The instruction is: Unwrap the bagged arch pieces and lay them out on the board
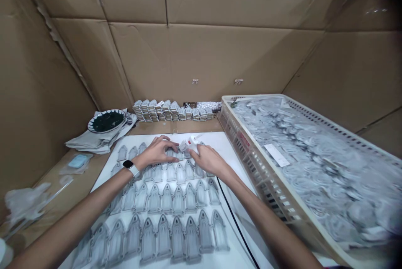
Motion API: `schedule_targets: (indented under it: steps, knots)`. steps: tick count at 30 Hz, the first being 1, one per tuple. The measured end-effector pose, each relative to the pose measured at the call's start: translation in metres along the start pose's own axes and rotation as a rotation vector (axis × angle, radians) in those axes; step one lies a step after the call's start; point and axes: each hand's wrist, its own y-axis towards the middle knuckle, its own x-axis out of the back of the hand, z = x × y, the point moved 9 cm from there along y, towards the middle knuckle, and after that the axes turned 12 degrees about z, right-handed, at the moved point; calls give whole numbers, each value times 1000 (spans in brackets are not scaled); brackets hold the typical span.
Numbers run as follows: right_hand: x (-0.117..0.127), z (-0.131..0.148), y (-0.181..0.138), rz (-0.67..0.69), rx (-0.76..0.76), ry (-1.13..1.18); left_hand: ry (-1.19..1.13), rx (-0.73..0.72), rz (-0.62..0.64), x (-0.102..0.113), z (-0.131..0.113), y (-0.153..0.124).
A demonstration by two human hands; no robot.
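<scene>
My right hand [207, 158] is wrapped around a white glue gun [189, 144], its nozzle pointing left toward my left fingertips. My left hand [160, 150] curves over the far row, with thumb and fingers on either side of a grey arch-shaped piece [171, 153]; its grip is partly hidden. Several rows of similar pointed, translucent grey pieces [154, 197] lie flat on the white board [157, 259]. A black cord [234, 218] runs from below my right hand toward the front edge.
Stacks of small pointed pieces [155, 112] line the cardboard wall at the back. On the right stands a cream plastic crate [251, 151] full of bagged pieces. At left, a dark-centred plate [107, 121] sits on folded cloth [91, 141], near crumpled plastic [27, 204].
</scene>
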Motion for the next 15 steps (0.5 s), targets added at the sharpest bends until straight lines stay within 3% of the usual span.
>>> schedule_targets:
  steps: [8, 15]
  knots:
    - [40, 48, 27, 134, 12, -190, -28, 8, -45, -5, 10, -4]
    - [47, 62, 26, 198, 8, -252, -28, 16, -70, -4, 11, -5]
